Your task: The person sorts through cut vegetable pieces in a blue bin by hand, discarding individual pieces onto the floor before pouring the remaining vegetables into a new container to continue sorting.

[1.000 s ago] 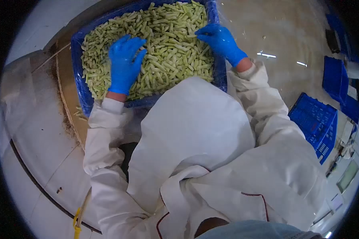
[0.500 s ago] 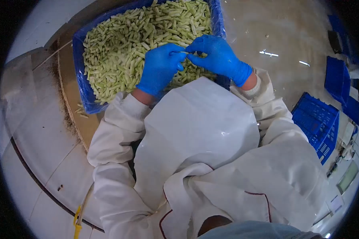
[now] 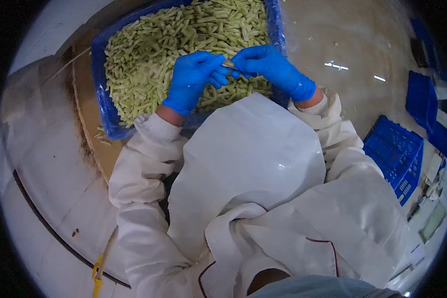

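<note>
A blue crate (image 3: pixel 100 84) lined with clear plastic holds a heap of pale green cut strips (image 3: pixel 149 64). Over the near part of the heap, my left hand (image 3: pixel 191 79), in a blue glove, pinches one end of a small pale piece (image 3: pixel 228 64). My right hand (image 3: pixel 273 70), also gloved in blue, closes its fingers on the other end. The two hands nearly meet at this piece. Its far end is hidden by my right fingers.
Blue perforated crates (image 3: pixel 392 149) stand on the floor at the right, with more blue crates (image 3: pixel 421 99) behind them. A brown board edge (image 3: pixel 92 119) with a few loose strips runs along the left. A yellow object (image 3: pixel 97 278) is at the lower left.
My left hand has shifted slightly left and turned. A thicker, browner piece now shows between my fingertips, where a thin green one showed before.
</note>
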Action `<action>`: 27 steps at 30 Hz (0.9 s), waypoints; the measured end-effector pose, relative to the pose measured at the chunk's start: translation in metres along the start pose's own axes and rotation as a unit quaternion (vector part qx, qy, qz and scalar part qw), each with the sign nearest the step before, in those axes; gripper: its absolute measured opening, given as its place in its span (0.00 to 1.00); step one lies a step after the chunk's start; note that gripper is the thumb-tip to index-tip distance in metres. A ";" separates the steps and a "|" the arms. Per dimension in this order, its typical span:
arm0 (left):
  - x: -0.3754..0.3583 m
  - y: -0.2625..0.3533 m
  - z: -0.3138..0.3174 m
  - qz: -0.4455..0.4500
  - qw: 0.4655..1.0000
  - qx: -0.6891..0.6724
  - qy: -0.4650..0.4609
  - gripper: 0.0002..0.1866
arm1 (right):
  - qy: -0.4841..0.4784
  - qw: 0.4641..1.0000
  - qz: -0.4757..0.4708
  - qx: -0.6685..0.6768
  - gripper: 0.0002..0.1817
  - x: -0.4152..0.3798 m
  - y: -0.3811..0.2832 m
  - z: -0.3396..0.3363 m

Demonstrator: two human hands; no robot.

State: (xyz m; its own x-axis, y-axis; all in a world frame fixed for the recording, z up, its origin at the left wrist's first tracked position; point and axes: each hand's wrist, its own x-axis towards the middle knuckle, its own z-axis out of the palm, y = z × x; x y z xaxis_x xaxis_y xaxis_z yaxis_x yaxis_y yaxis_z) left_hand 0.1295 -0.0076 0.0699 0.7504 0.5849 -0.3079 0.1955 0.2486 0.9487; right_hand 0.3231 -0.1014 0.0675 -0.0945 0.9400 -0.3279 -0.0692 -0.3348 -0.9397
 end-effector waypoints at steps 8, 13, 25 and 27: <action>-0.158 -0.010 -0.150 -0.115 0.917 0.109 0.366 0.06 | 0.085 0.979 -0.003 -0.188 0.13 0.001 0.066 -0.027; -0.365 -0.160 -0.349 -0.292 0.767 0.424 0.385 0.11 | 0.076 0.967 -0.004 -0.245 0.13 0.023 0.078 -0.013; -0.252 -0.114 -0.259 0.044 0.665 0.417 0.618 0.15 | 0.017 0.805 -0.335 -0.489 0.32 0.159 0.019 0.061; -0.210 -0.078 -0.210 0.115 0.736 0.435 0.506 0.11 | 0.018 0.780 -0.382 -0.496 0.32 0.184 0.028 0.101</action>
State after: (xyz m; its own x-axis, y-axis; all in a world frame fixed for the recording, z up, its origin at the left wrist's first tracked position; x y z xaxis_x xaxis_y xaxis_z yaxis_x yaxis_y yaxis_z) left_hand -0.1759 0.0126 0.0456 0.0582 0.9190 0.3899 0.7977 -0.2776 0.5353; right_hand 0.2035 0.0557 -0.0091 -0.3723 0.8474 0.3785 0.7120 0.5224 -0.4692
